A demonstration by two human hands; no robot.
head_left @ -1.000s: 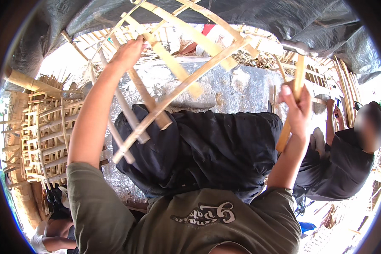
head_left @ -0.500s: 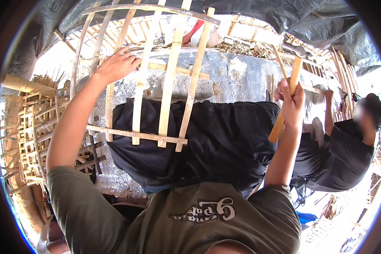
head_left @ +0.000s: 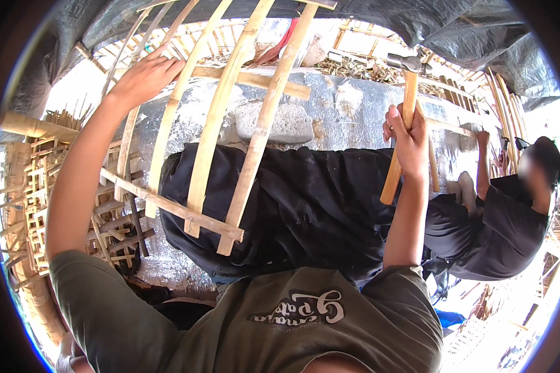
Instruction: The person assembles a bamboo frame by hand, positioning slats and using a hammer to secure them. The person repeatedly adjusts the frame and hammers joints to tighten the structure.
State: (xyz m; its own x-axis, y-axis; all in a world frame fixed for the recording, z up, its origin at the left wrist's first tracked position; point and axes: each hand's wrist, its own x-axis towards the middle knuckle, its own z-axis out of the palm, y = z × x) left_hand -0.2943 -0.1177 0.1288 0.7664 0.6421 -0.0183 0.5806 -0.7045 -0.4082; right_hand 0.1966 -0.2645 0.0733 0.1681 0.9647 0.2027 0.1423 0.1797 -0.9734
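Your left hand (head_left: 144, 81) lies across the upper part of a bamboo slat frame (head_left: 221, 124), its fingers over the slats; the palm and thumb are hidden, so how tightly it grips cannot be told. Well apart from it, your right hand (head_left: 409, 142) is wrapped round the wooden handle of a hammer (head_left: 410, 93), whose metal head points up and away above your fist. The frame slants down from your left hand toward the space between your hands, and a cross strip (head_left: 171, 205) joins the slats near their lower ends, over your black-clothed legs (head_left: 305, 193). Beyond the legs, between your two hands, sits a rough grey block (head_left: 274, 123). Left of your left forearm stands a bamboo lattice (head_left: 50, 199). To the right of your right hand, a co-worker in black (head_left: 498, 230) sits with an arm raised.
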